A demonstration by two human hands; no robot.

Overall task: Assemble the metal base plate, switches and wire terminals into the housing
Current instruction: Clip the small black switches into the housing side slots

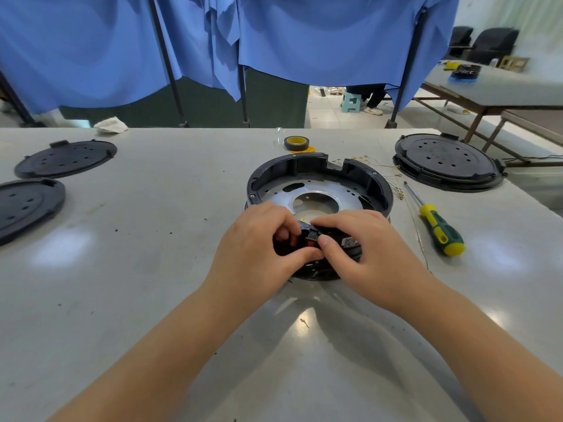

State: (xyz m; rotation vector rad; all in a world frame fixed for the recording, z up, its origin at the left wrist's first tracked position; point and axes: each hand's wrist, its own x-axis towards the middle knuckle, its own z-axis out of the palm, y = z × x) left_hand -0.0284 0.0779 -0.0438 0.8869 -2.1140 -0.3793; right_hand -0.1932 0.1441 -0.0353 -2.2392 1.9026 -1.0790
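Left hand (259, 248) and right hand (365, 248), fingers curled, together pinch a black-and-red switch (307, 239) at the near rim of the round housing (316, 169), over the metal base plate (344, 190).

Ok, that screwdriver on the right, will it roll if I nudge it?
Probably somewhat: the screwdriver has a rounded green-and-yellow handle and lies loose on the smooth, glossy table. Its thin metal shaft looks stiff, and the handle end likely carries most of the weight.
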